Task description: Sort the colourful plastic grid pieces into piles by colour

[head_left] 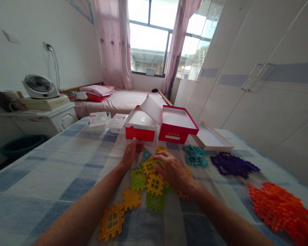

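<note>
Right hand (173,167): over the middle pile, fingers bent, tips at the yellow pieces (154,184); can't tell if clamped on one.
Left hand (129,153): thumb and fingers apart, nothing seen in the grasp, just in front of the red box (140,134).
Middle pile: yellow and green pieces (138,179) mixed, notched edges, some overlapping, between the forearms and under the right hand.
Loose yellow: two flat squares trailing toward the near left, one with a window cutout.
Small teal piece (146,154): between the hands, at the pile's far edge.
Teal pile (195,156): beyond the right hand, to its right.
Purple pile (233,164): right of teal.
Orange pile (282,208): near right, biggest heap.
Boxes: red box and magenta box (173,132) side by side, both open; shallow tray (214,137) to their right.
Cloth (87,164): blue-white checks, under everything.
Behind: bed (133,97), window (150,37).
</note>
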### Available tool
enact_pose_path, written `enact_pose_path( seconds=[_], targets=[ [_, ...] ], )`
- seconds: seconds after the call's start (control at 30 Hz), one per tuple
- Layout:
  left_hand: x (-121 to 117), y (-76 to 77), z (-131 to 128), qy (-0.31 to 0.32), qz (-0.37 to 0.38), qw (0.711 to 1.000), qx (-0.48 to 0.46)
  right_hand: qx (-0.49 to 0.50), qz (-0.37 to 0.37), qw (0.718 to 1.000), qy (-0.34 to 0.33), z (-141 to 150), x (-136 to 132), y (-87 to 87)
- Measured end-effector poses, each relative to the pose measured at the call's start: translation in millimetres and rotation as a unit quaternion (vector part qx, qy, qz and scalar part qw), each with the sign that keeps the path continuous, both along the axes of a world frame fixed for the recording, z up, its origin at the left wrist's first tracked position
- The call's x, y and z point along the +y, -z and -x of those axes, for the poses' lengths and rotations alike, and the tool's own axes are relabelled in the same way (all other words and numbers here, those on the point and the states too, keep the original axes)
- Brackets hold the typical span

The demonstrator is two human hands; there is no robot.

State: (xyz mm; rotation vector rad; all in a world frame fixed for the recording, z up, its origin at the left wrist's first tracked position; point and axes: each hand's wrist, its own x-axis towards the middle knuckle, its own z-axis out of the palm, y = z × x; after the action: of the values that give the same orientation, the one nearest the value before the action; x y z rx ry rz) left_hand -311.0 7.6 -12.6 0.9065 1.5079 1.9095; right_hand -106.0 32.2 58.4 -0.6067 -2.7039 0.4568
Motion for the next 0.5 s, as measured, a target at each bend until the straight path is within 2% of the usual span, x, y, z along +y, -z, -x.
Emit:
enact_pose_path(
  seconds=[0.13,0.27,0.4,0.5],
  targets=[
    [-1.8,-2.6,-0.5,0.003,0.001,1.0,-0.003,-0.078,-0.046,0.994,0.059,42.0,18.8,0.4],
    [-1.2,-2.3,1.2,0.002,-0.003,1.0,-0.006,-0.122,-0.033,0.987,0.101,73.4,19.2,8.7],
    [-0.5,-0.7,3.0,0.002,-0.006,1.0,-0.001,-0.126,0.013,0.986,0.105,83.6,17.5,9.8],
    [-1.8,-2.5,1.9,-0.003,-0.002,1.0,-0.003,-0.095,0.058,0.989,0.094,82.4,20.6,11.0]
  ],
)
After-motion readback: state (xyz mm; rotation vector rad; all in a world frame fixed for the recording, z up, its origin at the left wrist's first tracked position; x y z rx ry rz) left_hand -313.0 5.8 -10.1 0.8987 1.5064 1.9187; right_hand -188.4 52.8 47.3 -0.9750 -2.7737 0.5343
